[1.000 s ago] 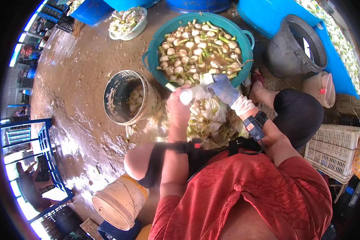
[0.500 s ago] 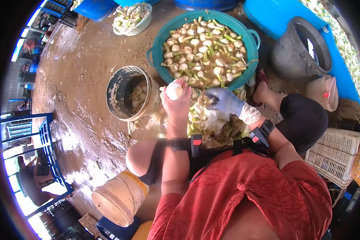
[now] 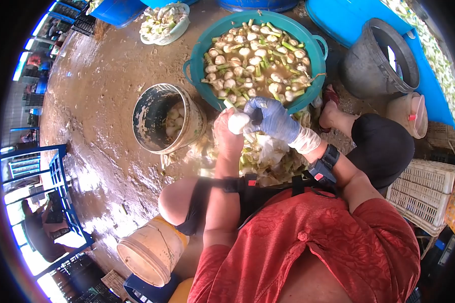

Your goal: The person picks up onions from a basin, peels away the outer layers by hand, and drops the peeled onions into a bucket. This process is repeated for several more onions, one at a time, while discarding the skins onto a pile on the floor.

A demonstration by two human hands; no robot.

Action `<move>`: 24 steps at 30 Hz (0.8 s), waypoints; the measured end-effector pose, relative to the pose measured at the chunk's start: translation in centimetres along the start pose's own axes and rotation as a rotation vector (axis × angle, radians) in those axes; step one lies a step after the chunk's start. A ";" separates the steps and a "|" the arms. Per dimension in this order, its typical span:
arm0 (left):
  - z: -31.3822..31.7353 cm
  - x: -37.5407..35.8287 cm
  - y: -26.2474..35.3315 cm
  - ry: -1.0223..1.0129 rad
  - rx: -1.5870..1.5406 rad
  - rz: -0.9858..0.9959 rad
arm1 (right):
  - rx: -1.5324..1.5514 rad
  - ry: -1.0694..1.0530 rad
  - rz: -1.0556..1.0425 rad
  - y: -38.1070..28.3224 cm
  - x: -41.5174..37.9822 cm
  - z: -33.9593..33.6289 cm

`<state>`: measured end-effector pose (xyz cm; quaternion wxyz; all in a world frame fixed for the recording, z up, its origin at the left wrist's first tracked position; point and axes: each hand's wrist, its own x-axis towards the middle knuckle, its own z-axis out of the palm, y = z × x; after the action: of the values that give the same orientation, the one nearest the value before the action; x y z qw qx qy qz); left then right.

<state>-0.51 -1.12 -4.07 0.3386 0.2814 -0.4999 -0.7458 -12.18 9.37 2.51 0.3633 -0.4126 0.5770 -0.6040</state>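
A round, smooth white bulb lies in the left hand, a pale green stalk end showing just beyond it.

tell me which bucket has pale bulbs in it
The pale-spattered bucket just left of the green tub: pale bulbs show inside it, while none show in the large grey bucket.

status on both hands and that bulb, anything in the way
Left hand gripping white bulb; gloved right hand beside it, grip unclear; leaf scraps beneath, teal tub just ahead, nothing visibly blocking.
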 end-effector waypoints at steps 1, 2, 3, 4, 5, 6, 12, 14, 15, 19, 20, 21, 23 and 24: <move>0.2 -0.1 0.6 0.000 0.000 0.001 | 0.000 0.000 -0.001 0.1 -0.2 -0.2; 0.4 -0.1 1.3 -0.044 -0.202 -0.084 | -0.099 -0.050 -0.055 0.3 -0.5 -0.4; 0.5 -0.1 1.7 -0.088 -0.405 -0.168 | -0.197 -0.099 -0.110 0.0 -0.6 -0.4; 0.7 -0.1 2.0 -0.089 -0.403 -0.168 | -0.239 -0.120 -0.037 -0.9 -1.0 -0.5; 0.9 -0.2 2.2 -0.095 -0.435 -0.169 | -0.239 -0.120 -0.038 -0.7 -1.0 -0.6; 1.2 -0.2 2.7 -0.100 -0.468 -0.170 | -0.154 -0.056 -0.076 -0.7 -0.9 -0.6; 1.5 -0.3 3.3 -0.094 0.892 0.403 | 0.022 0.068 -0.081 -0.6 -0.5 -0.5; 0.0 0.3 0.3 -0.058 0.650 0.299 | 0.019 0.045 -0.086 -0.1 -0.5 -0.6; -0.1 0.4 -0.1 -0.021 0.408 0.194 | 0.017 0.021 -0.090 0.2 -0.5 -0.6; -0.5 0.4 -0.2 -0.055 0.616 0.312 | -0.112 -0.017 -0.146 0.4 -0.7 -1.0; -0.4 0.3 0.1 -0.099 0.602 0.273 | -0.076 -0.023 -0.121 0.2 -0.8 -1.2; -0.4 0.3 0.1 -0.143 0.587 0.234 | -0.039 -0.029 -0.096 -0.2 -0.8 -1.3; -0.7 0.5 0.1 -0.167 0.755 0.381 | -0.031 0.000 -0.052 -0.9 -0.8 -1.5; -0.5 0.5 0.4 -0.191 0.920 0.530 | -0.025 0.029 -0.007 -1.0 -0.8 -1.5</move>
<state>-0.31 -1.86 -3.94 0.3102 0.1957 -0.8574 -0.3611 -13.24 10.78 3.44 0.3476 -0.4105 0.5884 -0.6037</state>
